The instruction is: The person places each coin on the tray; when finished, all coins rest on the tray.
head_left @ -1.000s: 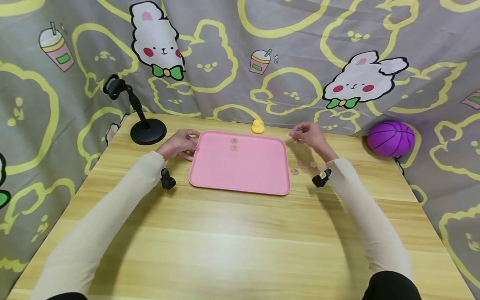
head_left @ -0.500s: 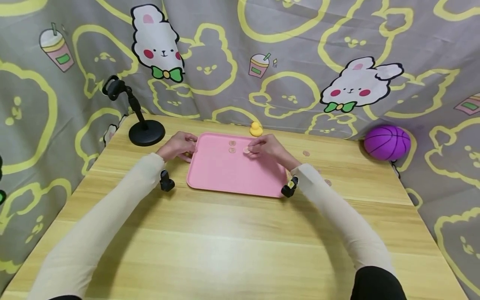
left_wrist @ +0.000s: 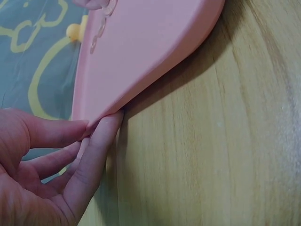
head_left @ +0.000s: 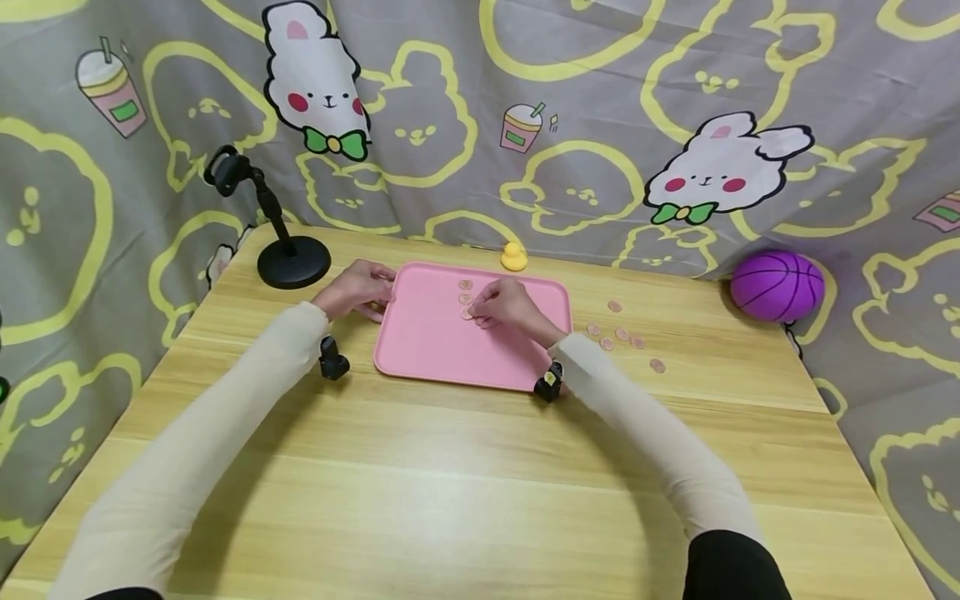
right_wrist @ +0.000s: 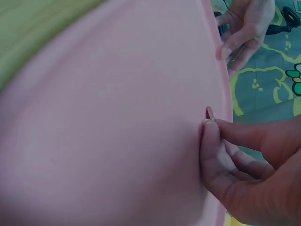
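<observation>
A pink tray [head_left: 427,350] lies on the wooden table. My left hand [head_left: 360,287] grips its left rim; the left wrist view shows thumb and fingers [left_wrist: 91,165] pinching the edge. Over the tray, my right hand [head_left: 510,305] pinches a coin [head_left: 467,313] between thumb and fingertips. In the right wrist view that coin [right_wrist: 209,113] is tilted on edge, close to the tray's surface; whether it touches is hard to tell. Two coins [head_left: 465,292] lie in a column on the tray, just beyond the held one.
Several loose coins [head_left: 622,334] lie on the table right of the tray. A yellow rubber duck [head_left: 513,257] sits behind it. A black stand [head_left: 292,262] is at the back left, a purple ball [head_left: 777,286] at the back right. A patterned curtain [head_left: 420,92] hangs behind.
My right hand has moved left from beside the tray's right edge to over the tray, bringing a coin near the two lying there. The left hand has stayed on the rim.
</observation>
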A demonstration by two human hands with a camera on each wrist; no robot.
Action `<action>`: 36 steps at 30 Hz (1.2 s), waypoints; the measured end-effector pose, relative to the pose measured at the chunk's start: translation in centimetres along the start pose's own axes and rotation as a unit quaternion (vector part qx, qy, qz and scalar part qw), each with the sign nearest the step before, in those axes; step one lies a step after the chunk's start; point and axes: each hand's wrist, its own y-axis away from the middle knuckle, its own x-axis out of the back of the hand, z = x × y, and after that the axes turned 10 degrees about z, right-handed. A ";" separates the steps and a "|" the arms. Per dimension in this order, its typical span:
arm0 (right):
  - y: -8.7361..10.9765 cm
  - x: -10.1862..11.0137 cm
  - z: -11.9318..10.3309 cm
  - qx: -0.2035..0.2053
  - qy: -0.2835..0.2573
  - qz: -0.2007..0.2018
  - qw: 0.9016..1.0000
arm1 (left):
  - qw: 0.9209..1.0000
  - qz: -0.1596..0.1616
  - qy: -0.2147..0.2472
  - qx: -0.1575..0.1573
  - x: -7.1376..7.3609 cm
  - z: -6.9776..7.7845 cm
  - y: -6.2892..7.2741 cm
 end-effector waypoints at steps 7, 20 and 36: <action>-0.1 -0.3 -0.2 0.020 0.054 -0.003 0.998 | 1.000 -0.005 -0.004 0.006 0.1 0.3 0.1; -2.4 0.5 0.2 0.005 0.138 0.066 0.988 | 1.000 -0.001 -0.006 0.013 -0.1 0.4 -0.1; -2.3 2.3 0.2 0.036 0.095 0.058 0.993 | 0.999 0.018 -0.020 0.016 -0.4 0.4 -0.2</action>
